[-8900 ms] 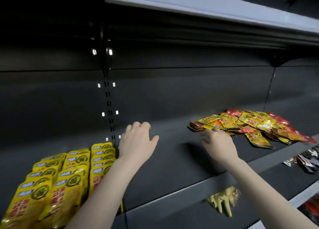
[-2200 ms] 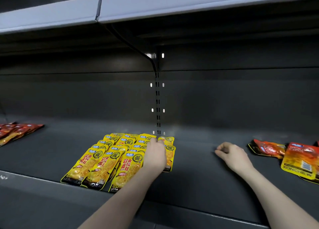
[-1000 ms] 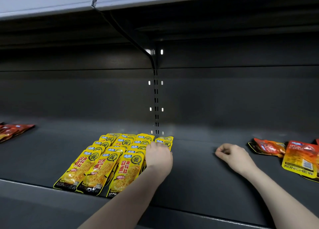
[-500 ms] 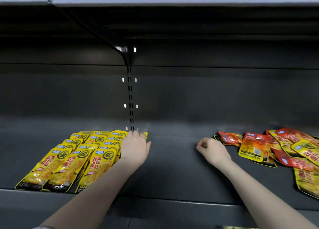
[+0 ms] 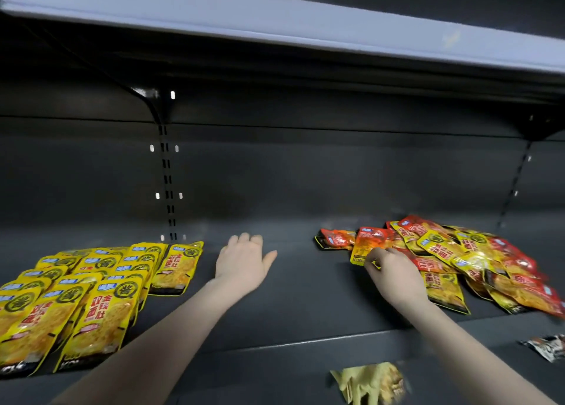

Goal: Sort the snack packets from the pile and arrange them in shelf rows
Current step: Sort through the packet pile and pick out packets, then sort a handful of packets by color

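**A:** ok so nearest the camera, what's that stuff on the lower level?

**B:** a crumpled pale yellow packet (image 5: 371,381) at the bottom, and a black-and-white wrapper (image 5: 547,347) at the right edge. Both blurry, can't read them.

**A:** and on the dark grey metal shelf (image 5: 299,307) itself?

**B:** on the left, the glossy yellow snack packets in rows (image 5: 76,300), overlapping front to back. The rightmost one (image 5: 177,267) lies flat on its own, just beside the rows.

**A:** hands?

**B:** left hand (image 5: 241,262) is spread, fingers relaxed, palm down over bare shelf, right of the rows, holding nothing. Can't tell if it's touching the shelf. Right hand (image 5: 393,274) is at the near left edge of the mixed red and yellow packet pile (image 5: 470,258) on the right, fingertips curled and pinching the corner of a red-orange packet (image 5: 365,247).

**A:** further back?

**B:** dark back panel with a slotted upright (image 5: 167,178), and a pale grey shelf edge (image 5: 275,22) overhead.
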A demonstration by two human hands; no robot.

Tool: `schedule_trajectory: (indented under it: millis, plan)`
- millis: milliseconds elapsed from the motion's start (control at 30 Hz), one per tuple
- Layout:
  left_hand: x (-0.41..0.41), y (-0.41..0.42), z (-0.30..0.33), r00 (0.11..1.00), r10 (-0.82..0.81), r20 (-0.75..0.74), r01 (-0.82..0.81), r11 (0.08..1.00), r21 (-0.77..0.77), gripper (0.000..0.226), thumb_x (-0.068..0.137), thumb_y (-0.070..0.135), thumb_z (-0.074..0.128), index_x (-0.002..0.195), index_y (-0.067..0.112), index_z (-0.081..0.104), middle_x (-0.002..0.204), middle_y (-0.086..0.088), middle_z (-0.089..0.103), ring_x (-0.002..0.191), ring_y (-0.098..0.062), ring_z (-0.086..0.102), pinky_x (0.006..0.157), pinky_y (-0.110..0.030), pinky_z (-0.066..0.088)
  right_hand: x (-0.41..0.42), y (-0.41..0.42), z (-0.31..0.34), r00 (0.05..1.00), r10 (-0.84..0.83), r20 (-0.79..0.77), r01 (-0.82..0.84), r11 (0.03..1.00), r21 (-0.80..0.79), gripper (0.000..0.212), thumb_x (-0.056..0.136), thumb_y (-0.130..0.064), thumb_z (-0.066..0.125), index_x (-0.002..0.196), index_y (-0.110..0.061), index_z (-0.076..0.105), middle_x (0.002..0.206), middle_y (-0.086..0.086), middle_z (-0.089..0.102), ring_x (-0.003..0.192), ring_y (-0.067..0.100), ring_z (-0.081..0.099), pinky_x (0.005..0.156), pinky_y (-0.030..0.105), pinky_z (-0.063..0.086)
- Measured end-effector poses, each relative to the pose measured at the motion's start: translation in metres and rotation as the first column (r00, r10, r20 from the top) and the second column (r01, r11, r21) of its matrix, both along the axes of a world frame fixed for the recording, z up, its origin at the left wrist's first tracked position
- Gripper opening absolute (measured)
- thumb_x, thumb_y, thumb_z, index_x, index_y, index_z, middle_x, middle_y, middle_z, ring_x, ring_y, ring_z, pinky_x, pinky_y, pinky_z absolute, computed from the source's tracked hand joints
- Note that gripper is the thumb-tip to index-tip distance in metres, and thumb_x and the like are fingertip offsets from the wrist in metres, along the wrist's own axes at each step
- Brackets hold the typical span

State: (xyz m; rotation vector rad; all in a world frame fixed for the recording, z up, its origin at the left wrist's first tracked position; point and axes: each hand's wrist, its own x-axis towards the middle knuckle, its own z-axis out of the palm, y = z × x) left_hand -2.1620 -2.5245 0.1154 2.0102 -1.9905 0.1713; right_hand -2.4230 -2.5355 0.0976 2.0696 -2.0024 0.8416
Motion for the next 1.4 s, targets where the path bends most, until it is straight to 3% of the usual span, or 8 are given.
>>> schedule_trajectory:
  millis: [200,567,800,933,1067,1233,1333,1400]
  plan:
    - [-0.051,-0.019,0.003,0.997,-0.062,-0.038,0.064,0.998,0.03,0.052,0.098,0.048,0.035,0.137,0.014,0.042,0.135,-0.006,0.045,0.127,-0.025,0.037,0.101,-0.035,0.034,-0.058,-0.011,0.01,0.999,-0.049,-0.012,0.049,0.999,0.008,0.019,0.091,-0.028,0.056,0.098,-0.013,0.065,0.097,0.011,0.06,0.097,0.033,0.057,0.075,0.036,0.044]
    - [-0.142,-0.083,-0.012,0.984,-0.046,-0.17,0.058,0.996,0.066,0.051,0.098,0.048,0.037,0.136,0.016,0.046,0.134,-0.006,0.048,0.127,-0.025,0.04,0.103,-0.038,0.037,-0.122,-0.073,0.014,0.992,0.122,-0.031,-0.123,0.99,-0.062,0.019,0.092,-0.028,0.056,0.1,-0.015,0.067,0.097,0.008,0.061,0.099,0.028,0.056,0.079,0.034,0.041]
    - [-0.14,-0.117,-0.018,0.989,-0.09,-0.116,0.101,0.99,0.099,0.043,0.101,0.044,0.033,0.129,0.02,0.055,0.136,0.001,0.05,0.13,-0.02,0.039,0.105,-0.032,0.033,-0.143,-0.097,0.008,0.987,0.153,-0.049,-0.157,0.984,-0.086,0.02,0.09,-0.027,0.059,0.097,-0.011,0.068,0.093,0.009,0.061,0.095,0.03,0.056,0.079,0.036,0.042]
    - [-0.145,-0.129,-0.021,0.994,-0.057,-0.095,0.065,0.995,0.077,0.043,0.095,0.051,0.044,0.113,0.015,0.059,0.117,-0.005,0.055,0.115,-0.023,0.047,0.095,-0.033,0.038,-0.144,-0.106,-0.002,0.988,0.141,-0.067,-0.146,0.986,-0.079,0.018,0.088,-0.028,0.062,0.095,-0.013,0.069,0.092,0.008,0.064,0.093,0.029,0.055,0.079,0.036,0.041]
    - [-0.15,-0.138,-0.02,0.985,-0.062,-0.16,0.078,0.992,0.097,0.058,0.081,0.059,0.061,0.123,0.02,0.055,0.119,-0.006,0.048,0.117,-0.023,0.042,0.097,-0.034,0.038,-0.144,-0.112,-0.004,0.988,0.146,-0.046,-0.15,0.983,-0.104,0.016,0.086,-0.026,0.065,0.09,-0.012,0.07,0.087,0.008,0.065,0.089,0.03,0.055,0.077,0.036,0.04]
    - [-0.149,-0.144,-0.017,0.972,-0.103,-0.213,0.134,0.982,0.133,0.042,0.074,0.051,0.073,0.102,0.021,0.062,0.105,-0.002,0.048,0.107,-0.02,0.044,0.092,-0.034,0.042,-0.143,-0.116,-0.01,0.988,0.15,-0.028,-0.152,0.981,-0.123,0.011,0.079,-0.02,0.073,0.083,-0.011,0.071,0.079,0.009,0.062,0.08,0.033,0.057,0.072,0.038,0.044]
    - [-0.143,-0.145,-0.018,0.949,-0.119,-0.291,0.17,0.973,0.155,0.036,0.071,0.047,0.077,0.078,0.023,0.051,0.095,0.001,0.053,0.091,-0.017,0.053,0.077,-0.031,0.044,-0.143,-0.117,-0.01,0.989,0.143,-0.045,-0.147,0.983,-0.111,0.012,0.078,-0.02,0.074,0.084,-0.01,0.072,0.079,0.01,0.062,0.079,0.033,0.057,0.072,0.038,0.044]
    - [-0.138,-0.143,-0.018,0.938,-0.107,-0.329,0.167,0.973,0.159,0.038,0.069,0.045,0.078,0.076,0.024,0.048,0.091,0.003,0.06,0.084,-0.015,0.057,0.071,-0.03,0.045,-0.143,-0.117,-0.007,0.988,0.135,-0.073,-0.14,0.987,-0.074,0.015,0.081,-0.023,0.072,0.089,-0.01,0.072,0.083,0.009,0.062,0.083,0.031,0.057,0.075,0.037,0.043]
